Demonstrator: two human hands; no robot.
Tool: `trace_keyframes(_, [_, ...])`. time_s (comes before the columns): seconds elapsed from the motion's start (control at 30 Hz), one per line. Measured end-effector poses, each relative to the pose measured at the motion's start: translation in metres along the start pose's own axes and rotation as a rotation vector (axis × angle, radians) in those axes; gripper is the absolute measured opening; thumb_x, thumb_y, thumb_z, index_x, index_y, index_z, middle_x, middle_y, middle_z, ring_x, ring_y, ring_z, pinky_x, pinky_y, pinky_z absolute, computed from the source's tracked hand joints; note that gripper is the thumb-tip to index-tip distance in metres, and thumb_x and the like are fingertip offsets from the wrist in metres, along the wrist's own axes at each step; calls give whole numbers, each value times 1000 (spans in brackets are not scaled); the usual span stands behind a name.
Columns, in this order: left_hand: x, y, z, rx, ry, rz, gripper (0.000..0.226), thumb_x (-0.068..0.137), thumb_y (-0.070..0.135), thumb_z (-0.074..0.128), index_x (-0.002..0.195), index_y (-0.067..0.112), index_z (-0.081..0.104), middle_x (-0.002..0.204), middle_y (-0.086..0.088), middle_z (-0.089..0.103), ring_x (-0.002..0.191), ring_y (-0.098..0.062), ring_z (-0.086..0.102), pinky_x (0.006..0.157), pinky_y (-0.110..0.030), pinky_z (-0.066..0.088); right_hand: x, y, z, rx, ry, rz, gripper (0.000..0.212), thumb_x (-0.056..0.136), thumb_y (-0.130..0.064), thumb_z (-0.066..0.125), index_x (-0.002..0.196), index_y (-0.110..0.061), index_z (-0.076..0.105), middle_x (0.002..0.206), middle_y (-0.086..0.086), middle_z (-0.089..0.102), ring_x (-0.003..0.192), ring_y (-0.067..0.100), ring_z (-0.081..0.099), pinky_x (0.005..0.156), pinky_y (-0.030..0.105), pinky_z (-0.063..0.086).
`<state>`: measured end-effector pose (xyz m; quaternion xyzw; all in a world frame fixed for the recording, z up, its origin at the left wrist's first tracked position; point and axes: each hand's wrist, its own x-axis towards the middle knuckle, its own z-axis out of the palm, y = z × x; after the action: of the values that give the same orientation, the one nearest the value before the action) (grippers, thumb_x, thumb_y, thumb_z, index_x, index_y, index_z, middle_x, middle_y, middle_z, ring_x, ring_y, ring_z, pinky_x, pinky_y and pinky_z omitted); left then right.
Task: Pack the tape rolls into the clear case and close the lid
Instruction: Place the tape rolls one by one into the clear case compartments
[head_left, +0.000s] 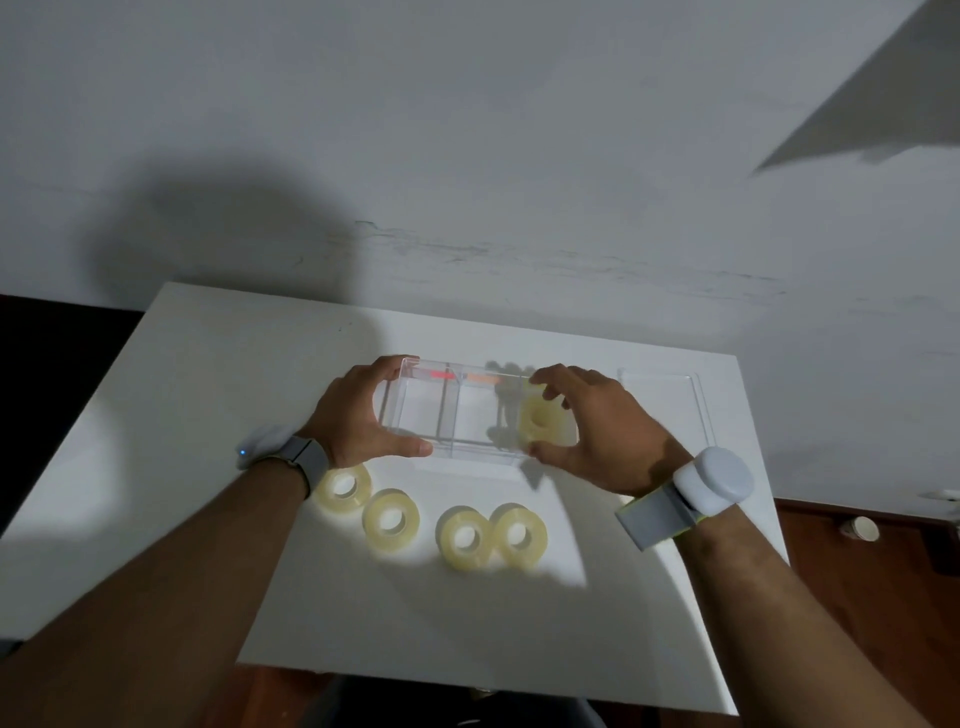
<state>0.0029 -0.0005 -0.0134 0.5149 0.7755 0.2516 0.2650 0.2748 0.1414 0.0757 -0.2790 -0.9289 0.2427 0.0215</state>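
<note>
Four tape rolls lie flat in a loose row on the white bench (208, 415) in front of me, near its front half. Going from the left: the first roll (343, 487) sits just under my left wrist, the second roll (390, 521) is a little nearer to me, and the third roll (464, 539) and fourth roll (520, 535) touch or nearly touch each other.

Behind them stands the clear case (457, 410), open at the top, with thin dividers that split it into compartments. My left hand (358, 415) wraps the case's left end: thumb on the near wall, fingers curled over the far corner, so that grip is closed on the case. A grey band with a small white unit (270, 447) sits on that wrist.

A fifth roll (540, 418) is inside the rightmost compartment, tilted rather than flat. My right hand (597, 426) cups that end, fingertips at the roll's top edge and thumb at the near wall; I cannot tell whether the grip is pinching the roll or only bracing the case. A white puck on a grey strap (714, 480) rides on the right wrist.

Just right of the case, the clear lid (660, 400) lies flat on the bench, apart from the case.
</note>
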Motion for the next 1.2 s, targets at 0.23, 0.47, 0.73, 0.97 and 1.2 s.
trace_keyframes(0.23, [1, 0, 0, 1, 15, 6, 114, 41, 74, 78, 142, 39, 42, 130, 3, 58, 121, -22, 53, 102, -38, 42, -33, -25, 21, -49, -302, -56, 59, 67, -53, 76, 114, -26, 53, 107, -6, 56, 89, 15, 56, 76, 35, 52])
trace_keyframes(0.47, [1, 0, 1, -4, 13, -3, 114, 39, 77, 76, 141, 39, 42, 129, 2, 59, 119, -25, 55, 100, -40, 44, -44, -23, 58, -115, -372, -39, 60, 64, -36, 77, 117, -27, 50, 111, -3, 51, 94, 25, 58, 74, 39, 55])
trace_keyframes(0.73, [1, -2, 1, -12, 24, 2, 114, 38, 80, 76, 139, 41, 41, 129, 4, 58, 118, -23, 55, 96, -33, 43, -48, -21, 69, -38, -305, -5, 58, 60, -32, 77, 113, -22, 55, 107, 0, 54, 90, 26, 56, 73, 35, 52])
trace_keyframes(0.97, [0, -1, 2, -58, 36, -16, 114, 36, 79, 77, 138, 46, 40, 122, 19, 48, 110, -6, 44, 96, -28, 37, -36, -29, 26, 42, -100, -2, 61, 54, -39, 77, 108, -24, 53, 103, -1, 55, 86, 22, 55, 73, 37, 51])
trace_keyframes(1.2, [0, -3, -3, -18, -11, 8, 117, 41, 79, 79, 144, 51, 30, 127, 22, 45, 126, -14, 44, 106, -35, 35, 18, -37, -3, 82, 173, 75, 55, 54, -32, 81, 101, -20, 57, 95, 1, 61, 78, 24, 59, 69, 41, 54])
